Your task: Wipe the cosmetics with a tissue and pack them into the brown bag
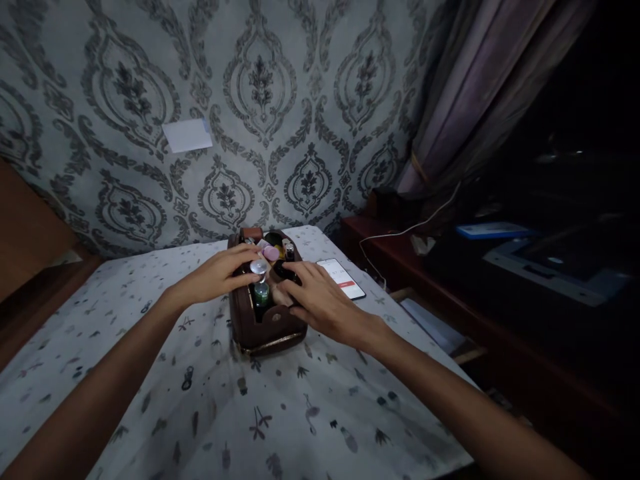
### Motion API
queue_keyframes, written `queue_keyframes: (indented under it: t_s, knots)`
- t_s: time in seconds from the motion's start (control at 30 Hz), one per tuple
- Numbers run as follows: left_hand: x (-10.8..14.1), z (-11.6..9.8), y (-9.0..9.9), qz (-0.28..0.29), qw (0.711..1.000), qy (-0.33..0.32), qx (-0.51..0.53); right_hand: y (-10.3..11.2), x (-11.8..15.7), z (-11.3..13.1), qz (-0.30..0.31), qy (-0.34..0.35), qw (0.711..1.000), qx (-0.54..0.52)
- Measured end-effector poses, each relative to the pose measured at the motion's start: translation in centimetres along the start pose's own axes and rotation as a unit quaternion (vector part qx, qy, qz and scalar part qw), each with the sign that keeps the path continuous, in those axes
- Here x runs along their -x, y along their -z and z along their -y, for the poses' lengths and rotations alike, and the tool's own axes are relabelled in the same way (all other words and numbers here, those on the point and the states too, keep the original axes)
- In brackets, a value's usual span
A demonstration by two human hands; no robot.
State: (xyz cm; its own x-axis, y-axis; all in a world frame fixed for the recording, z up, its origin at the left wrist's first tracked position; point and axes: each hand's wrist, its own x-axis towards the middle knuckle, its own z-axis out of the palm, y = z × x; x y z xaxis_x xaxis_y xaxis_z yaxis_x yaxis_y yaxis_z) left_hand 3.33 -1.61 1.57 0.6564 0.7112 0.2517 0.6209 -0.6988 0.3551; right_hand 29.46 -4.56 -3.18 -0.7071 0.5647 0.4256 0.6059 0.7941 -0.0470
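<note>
A brown zip-up toiletry bag [270, 327] stands open on the bed, filled with several small bottles and tubes. My left hand [223, 272] reaches over its left rim, thumb and fingers closed around a bottle with a silver cap [259, 267]. Just below that bottle is a green-tinted bottle [261, 293]. A pink cap [271, 253] shows behind my left fingertips, and a clear-capped bottle [289, 251] stands at the back right. My right hand [325, 300] lies over the bag's right rim, fingers apart and touching the bag or its contents. Its fingertips are partly lost in shadow.
Right of the bag lies a lit phone [345, 279] on the patterned bedsheet [215, 400]. A white cable [410, 229] runs across a dark red ledge [367, 230]. Patterned wallpaper [310, 87] rises behind the bed, and a curtain [455, 100] hangs at the right.
</note>
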Motion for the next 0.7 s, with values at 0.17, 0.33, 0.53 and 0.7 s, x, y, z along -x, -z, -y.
queue_keyframes:
  t_s: [0.17,0.33,0.53,0.7]
  knots:
    - [0.3,-0.1,0.1,-0.011,1.000,-0.002,0.010,-0.9,-0.8,0.6,-0.023,-0.057,0.997,0.045]
    - [0.4,-0.7,1.0,0.023,0.999,0.017,0.032,-1.6,-1.8,1.2,-0.026,-0.091,0.990,0.107]
    - [-3.0,2.4,2.4,-0.031,0.997,0.068,0.030,-1.8,-2.3,1.1,-0.041,-0.091,0.989,0.111]
    - [-8.1,5.7,2.6,0.081,0.989,0.075,-0.103,-1.4,-2.4,1.2,-0.017,-0.094,0.991,0.098]
